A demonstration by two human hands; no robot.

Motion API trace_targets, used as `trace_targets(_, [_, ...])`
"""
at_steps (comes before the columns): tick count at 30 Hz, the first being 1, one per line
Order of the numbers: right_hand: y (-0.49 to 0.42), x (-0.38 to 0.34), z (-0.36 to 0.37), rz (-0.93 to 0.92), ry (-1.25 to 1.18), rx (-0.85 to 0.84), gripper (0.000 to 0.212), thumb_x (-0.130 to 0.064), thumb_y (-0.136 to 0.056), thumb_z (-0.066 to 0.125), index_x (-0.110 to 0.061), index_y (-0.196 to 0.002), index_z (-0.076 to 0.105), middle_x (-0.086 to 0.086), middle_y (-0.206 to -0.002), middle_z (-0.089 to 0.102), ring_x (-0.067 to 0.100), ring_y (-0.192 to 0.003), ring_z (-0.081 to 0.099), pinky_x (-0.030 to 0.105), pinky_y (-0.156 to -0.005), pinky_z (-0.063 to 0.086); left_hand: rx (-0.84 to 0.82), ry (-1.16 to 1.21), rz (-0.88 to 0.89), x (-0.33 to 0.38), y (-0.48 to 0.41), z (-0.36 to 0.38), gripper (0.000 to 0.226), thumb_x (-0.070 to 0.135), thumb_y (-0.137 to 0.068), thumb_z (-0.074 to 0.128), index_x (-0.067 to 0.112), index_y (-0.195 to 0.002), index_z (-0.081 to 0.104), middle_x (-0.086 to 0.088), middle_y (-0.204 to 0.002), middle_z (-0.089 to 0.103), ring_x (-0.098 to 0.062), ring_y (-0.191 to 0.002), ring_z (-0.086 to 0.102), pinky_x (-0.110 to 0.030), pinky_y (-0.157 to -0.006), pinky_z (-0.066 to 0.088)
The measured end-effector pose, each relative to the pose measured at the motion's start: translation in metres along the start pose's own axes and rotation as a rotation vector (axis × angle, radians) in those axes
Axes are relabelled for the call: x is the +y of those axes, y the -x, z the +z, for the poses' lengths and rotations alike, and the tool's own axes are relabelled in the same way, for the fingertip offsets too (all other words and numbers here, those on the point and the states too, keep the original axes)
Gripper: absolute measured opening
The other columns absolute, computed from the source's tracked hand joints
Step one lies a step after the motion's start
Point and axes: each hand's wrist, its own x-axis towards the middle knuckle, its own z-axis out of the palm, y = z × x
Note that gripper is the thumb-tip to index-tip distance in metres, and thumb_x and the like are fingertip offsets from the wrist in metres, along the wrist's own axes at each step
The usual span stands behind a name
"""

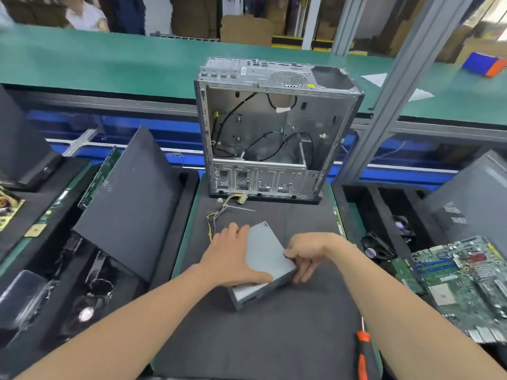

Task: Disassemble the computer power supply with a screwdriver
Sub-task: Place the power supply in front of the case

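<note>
In front of the emptied case (274, 127), the power supply (264, 256) lies on the tabletop (274, 338), left hand (233, 259) pressed flat on its lid, right hand (308, 255) gripping its edge with curled fingers. Positioning seems the step in hand; next, the idle screwdriver (363, 349), farther from the case, needs picking up.

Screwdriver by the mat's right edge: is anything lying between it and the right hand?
Nothing visible does. The screwdriver lies on the bare mat beside the right forearm. The right hand grips the power supply at its right edge, and the left hand presses on its top.
</note>
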Motion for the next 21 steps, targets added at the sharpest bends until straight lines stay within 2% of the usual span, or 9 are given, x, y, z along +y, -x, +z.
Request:
trace_targets(3, [0.008, -0.004, 0.001, -0.025, 0.079, -0.053, 0.038, -0.017, -0.111, 0.039, 0.014, -0.119, 0.06, 0.027, -0.107, 0.075, 0.034, -0.087, 0.078, 0.038, -0.073, 0.065, -0.129, -0.122, 0.072, -0.007, 0.007, -0.006, 0.159, 0.103, -0.045, 0.058, 0.016, -0.164, -0.002, -0.004, -0.143, 0.03, -0.031, -0.135, 0.034, -0.047, -0.118, 0.026])
trace_targets(7, [0.014, -0.011, -0.001, -0.133, 0.325, 0.028, 0.027, -0.016, -0.102, 0.055, 0.002, -0.121, 0.063, 0.013, -0.106, 0.076, 0.031, -0.101, 0.076, 0.031, -0.075, 0.063, -0.206, -0.19, 0.128, -0.018, 0.026, -0.002, 0.162, 0.095, -0.045, 0.069, 0.034, -0.159, -0.027, -0.005, -0.164, -0.004, -0.035, -0.154, -0.003, -0.057, -0.125, 0.008])
trace_targets(8, [0.014, -0.008, -0.005, -0.194, 0.346, 0.055, 0.036, -0.02, -0.097, 0.066, -0.007, -0.13, 0.057, 0.008, -0.117, 0.072, 0.03, -0.108, 0.073, 0.035, -0.083, 0.062, -0.188, -0.171, 0.135, -0.024, 0.033, 0.003, 0.157, 0.09, -0.047, 0.072, 0.039, -0.158, -0.027, -0.004, -0.164, -0.011, -0.033, -0.155, -0.011, -0.057, -0.126, 0.006])
trace_targets(10, [0.01, 0.004, -0.013, -0.338, 0.308, 0.009, 0.097, -0.023, -0.081, 0.086, -0.03, -0.156, 0.026, -0.009, -0.147, 0.051, 0.029, -0.125, 0.063, 0.045, -0.105, 0.053, -0.107, -0.027, 0.128, -0.036, 0.048, 0.014, 0.147, 0.079, -0.052, 0.077, 0.048, -0.158, -0.02, 0.0, -0.164, -0.014, -0.03, -0.156, -0.008, -0.051, -0.127, 0.015])
trace_targets(13, [-0.001, 0.025, -0.011, -0.479, 0.364, -0.086, 0.148, -0.019, -0.065, 0.097, -0.056, -0.154, -0.015, -0.031, -0.163, 0.013, 0.013, -0.139, 0.049, 0.04, -0.116, 0.038, 0.005, 0.236, 0.076, -0.044, 0.062, 0.027, 0.135, 0.069, -0.054, 0.085, 0.062, -0.154, -0.004, 0.014, -0.16, -0.012, -0.026, -0.13, 0.043, -0.029, -0.097, 0.048])
trace_targets(14, [-0.007, 0.032, -0.008, -0.522, 0.39, -0.054, 0.151, -0.019, -0.062, 0.097, -0.059, -0.152, -0.017, -0.033, -0.164, 0.008, 0.014, -0.139, 0.049, 0.042, -0.117, 0.039, 0.038, 0.272, 0.079, -0.044, 0.063, 0.03, 0.131, 0.066, -0.054, 0.086, 0.064, -0.152, 0.001, 0.015, -0.158, -0.01, -0.023, -0.121, 0.048, -0.027, -0.091, 0.051])
trace_targets(17, [-0.016, 0.046, 0.001, -0.639, 0.311, 0.028, 0.147, -0.02, -0.061, 0.098, -0.065, -0.152, -0.008, -0.032, -0.162, 0.023, 0.012, -0.141, 0.047, 0.044, -0.117, 0.04, 0.102, 0.39, 0.099, -0.043, 0.06, 0.033, 0.122, 0.059, -0.053, 0.09, 0.063, -0.15, 0.016, 0.021, -0.152, 0.0, -0.014, -0.136, 0.034, -0.028, -0.101, 0.048])
trace_targets(19, [-0.021, 0.052, 0.007, -0.735, 0.151, -0.047, 0.139, -0.016, -0.068, 0.097, -0.06, -0.156, -0.002, -0.026, -0.162, 0.03, 0.007, -0.149, 0.035, 0.044, -0.122, 0.033, 0.137, 0.485, 0.093, -0.039, 0.056, 0.028, 0.118, 0.055, -0.053, 0.091, 0.062, -0.149, 0.023, 0.023, -0.148, 0.009, -0.01, -0.139, 0.029, -0.027, -0.105, 0.042])
trace_targets(21, [-0.023, 0.058, 0.011, -0.774, -0.037, -0.137, 0.13, -0.007, -0.076, 0.091, -0.054, -0.159, 0.003, -0.014, -0.165, 0.031, 0.015, -0.151, 0.034, 0.054, -0.121, 0.033, 0.153, 0.615, 0.079, -0.031, 0.049, 0.015, 0.112, 0.053, -0.055, 0.089, 0.063, -0.148, 0.028, 0.019, -0.143, 0.023, -0.01, -0.139, 0.033, -0.034, -0.11, 0.039])
